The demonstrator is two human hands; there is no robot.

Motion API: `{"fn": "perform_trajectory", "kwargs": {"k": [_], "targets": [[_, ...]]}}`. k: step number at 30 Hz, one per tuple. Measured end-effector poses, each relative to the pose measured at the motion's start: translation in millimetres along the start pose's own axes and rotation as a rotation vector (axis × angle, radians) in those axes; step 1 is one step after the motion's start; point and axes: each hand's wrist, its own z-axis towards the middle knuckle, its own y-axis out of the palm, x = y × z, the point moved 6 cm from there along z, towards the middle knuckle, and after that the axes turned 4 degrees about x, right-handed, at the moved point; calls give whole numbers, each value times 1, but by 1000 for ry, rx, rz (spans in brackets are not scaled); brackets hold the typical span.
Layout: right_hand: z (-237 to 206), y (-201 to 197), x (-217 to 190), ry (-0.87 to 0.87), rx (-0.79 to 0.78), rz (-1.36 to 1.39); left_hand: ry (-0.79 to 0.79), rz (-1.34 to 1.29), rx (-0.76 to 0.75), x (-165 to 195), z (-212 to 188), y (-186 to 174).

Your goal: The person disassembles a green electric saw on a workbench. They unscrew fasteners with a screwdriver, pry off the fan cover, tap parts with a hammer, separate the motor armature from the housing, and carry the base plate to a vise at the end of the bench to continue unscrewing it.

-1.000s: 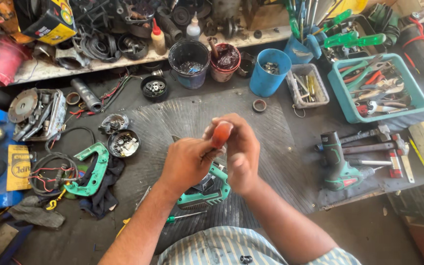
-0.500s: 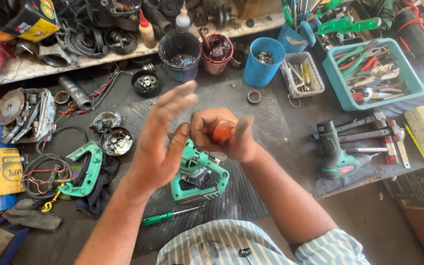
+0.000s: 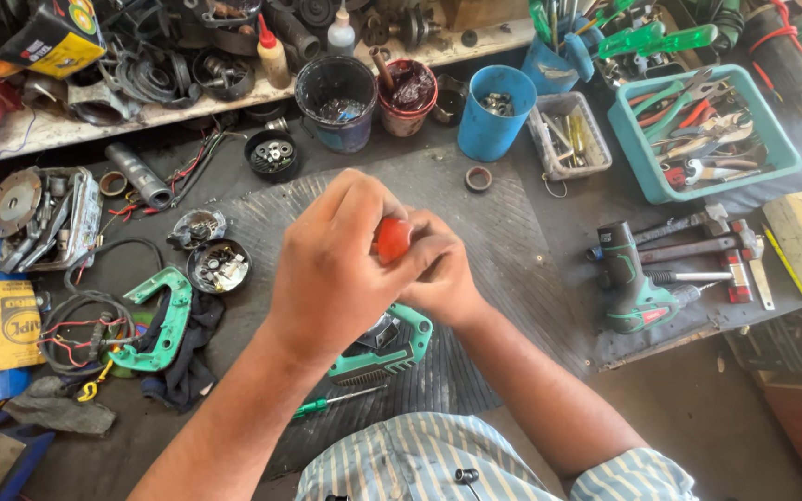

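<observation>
Both my hands meet above the ribbed mat (image 3: 503, 232). My left hand (image 3: 331, 264) wraps over the red handle (image 3: 393, 237) of a tool, and my right hand (image 3: 443, 274) grips the same handle from below. The tool's shaft is hidden under my hands. Directly beneath them lies a green power-tool housing (image 3: 384, 353) with its inner parts showing. A green-handled screwdriver (image 3: 336, 403) lies on the mat just in front of the housing.
A green handle shell (image 3: 161, 320) and coiled wires (image 3: 76, 325) lie left. A green drill (image 3: 633, 283) and hammers (image 3: 698, 246) lie right. Behind are a teal tool tray (image 3: 772, 153), blue cup (image 3: 494, 111), dark tubs (image 3: 338, 93) and a metal ring (image 3: 478, 178).
My left hand, open with spread fingers half a second ago, has closed over the red handle next to my right hand. The view has shifted slightly.
</observation>
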Motion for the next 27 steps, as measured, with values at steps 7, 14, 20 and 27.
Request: {"fn": "perform_trajectory", "kwargs": {"k": [7,14,20,27], "targets": [[-19,-12,46,243,31,160,160,-521,-182,8,-2,-9],[-14,-3,30,201,-2,275,23,-415,-220,1,-7,-2],[-17,5,16,14,61,-548,141,-40,-13,14,-13,-1],[-26,-23,56,217,141,152,124,-405,-239,12,-21,-4]]}}
